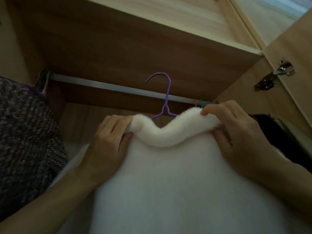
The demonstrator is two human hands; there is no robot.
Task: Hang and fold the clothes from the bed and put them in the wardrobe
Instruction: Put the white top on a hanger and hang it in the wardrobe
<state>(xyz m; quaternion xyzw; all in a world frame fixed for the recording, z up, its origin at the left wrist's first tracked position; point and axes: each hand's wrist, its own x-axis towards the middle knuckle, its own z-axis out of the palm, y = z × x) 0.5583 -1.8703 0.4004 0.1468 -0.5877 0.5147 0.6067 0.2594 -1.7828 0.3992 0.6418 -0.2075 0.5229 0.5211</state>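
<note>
A fluffy white sweater (168, 174) fills the lower middle of the view, its thick collar curving between my hands. It sits on a purple hanger (166, 97), whose hook rises in front of the metal rail (118, 88) inside the wardrobe; whether the hook rests on the rail I cannot tell. My left hand (108, 142) grips the collar's left end, fingers curled round it. My right hand (236, 130) pinches the collar's right end between thumb and fingers. The hanger's shoulders are hidden under the sweater.
A dark purple-grey knitted garment (25, 135) hangs at the left of the rail. Dark clothing (278, 135) hangs at the right end. The wardrobe's shelf board (135, 39) is above the rail, and the open door with its metal hinge (276, 75) stands to the right.
</note>
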